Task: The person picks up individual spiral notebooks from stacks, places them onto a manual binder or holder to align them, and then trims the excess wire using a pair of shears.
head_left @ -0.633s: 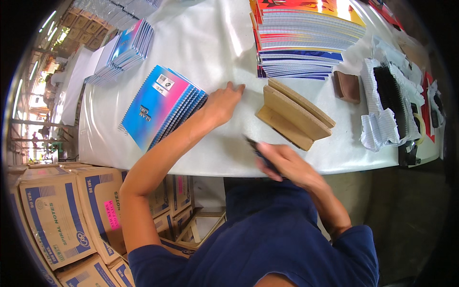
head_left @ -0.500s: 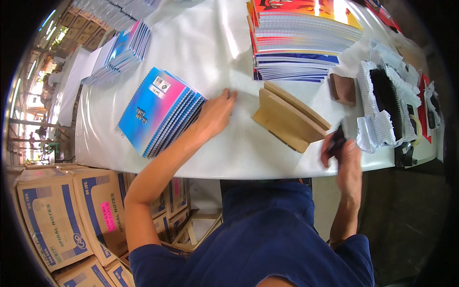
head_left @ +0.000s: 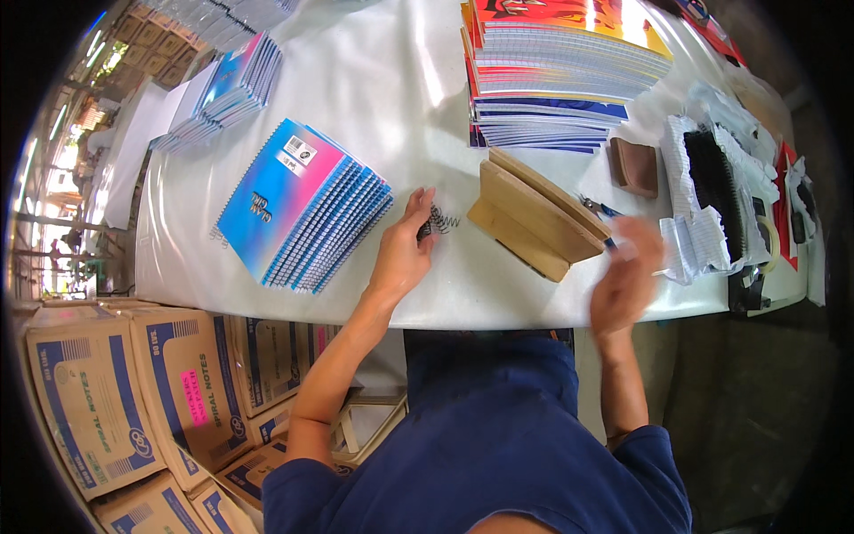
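Note:
My left hand (head_left: 405,254) is closed around a small bunch of black wire spiral (head_left: 445,221), with loose coils poking out past the fingers. To its left stands a stack of blue and pink spiral notebooks (head_left: 298,209), bound edges showing. My right hand (head_left: 627,276) is smeared by motion over the table's near right part, so its fingers are unclear. Just beyond it lies a cutting tool like pliers with blue handles (head_left: 598,206), partly hidden by the hand. An angled brown board stand (head_left: 538,218) sits between my hands.
Tall notebook stacks (head_left: 560,80) stand at the back; another blue stack (head_left: 231,84) is at far left. A brown block (head_left: 633,167) and torn white packaging holding black spirals (head_left: 716,187) lie right, near a tape roll (head_left: 772,240). Cartons (head_left: 178,383) fill the lower left.
My left hand has drawn back from the notebooks toward me, and black coils now show in it. The right hand has shifted left; the dark tool seen in it now appears on the table.

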Motion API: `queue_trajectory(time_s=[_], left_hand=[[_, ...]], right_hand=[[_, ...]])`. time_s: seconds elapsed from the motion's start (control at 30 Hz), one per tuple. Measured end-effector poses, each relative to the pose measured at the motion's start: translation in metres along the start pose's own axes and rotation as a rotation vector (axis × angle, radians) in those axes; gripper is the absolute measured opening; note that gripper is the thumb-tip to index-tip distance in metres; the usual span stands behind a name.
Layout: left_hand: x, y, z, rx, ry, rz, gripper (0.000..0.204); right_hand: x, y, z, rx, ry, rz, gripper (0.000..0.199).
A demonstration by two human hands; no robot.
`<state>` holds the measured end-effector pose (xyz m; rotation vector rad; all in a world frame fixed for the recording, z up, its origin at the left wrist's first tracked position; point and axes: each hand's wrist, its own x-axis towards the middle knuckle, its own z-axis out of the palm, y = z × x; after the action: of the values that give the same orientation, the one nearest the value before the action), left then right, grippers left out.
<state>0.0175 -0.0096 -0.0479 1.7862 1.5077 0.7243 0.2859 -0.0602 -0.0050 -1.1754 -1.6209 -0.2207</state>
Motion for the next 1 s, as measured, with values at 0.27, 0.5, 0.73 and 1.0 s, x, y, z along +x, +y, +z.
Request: queue_trajectory(time_s=[0.27,0.5,0.73,1.0], left_hand=[[-0.014,-0.019,0.005,-0.768,0.062,-0.149,0.079],[-0.047,-0.04,0.013,-0.402,0.338,-0.065,0.074],[-0.072,-0.02,0.02,-0.395,0.33,0.05,0.065],[-0.074,-0.021,0.033,0.06,0.249,0.0,0.056]], right_hand=[[-0.044,-0.05,0.152,0.31,-0.692,-0.02,0.07],[-0.063,-0.039,0.166,0.142,-0.737,-0.247,0.033],[-0.04,-0.051,0.155,0.12,-0.734,-0.32,0.019],[0.007,-0.065,0.085,0.406,-0.697,-0.246,0.013]])
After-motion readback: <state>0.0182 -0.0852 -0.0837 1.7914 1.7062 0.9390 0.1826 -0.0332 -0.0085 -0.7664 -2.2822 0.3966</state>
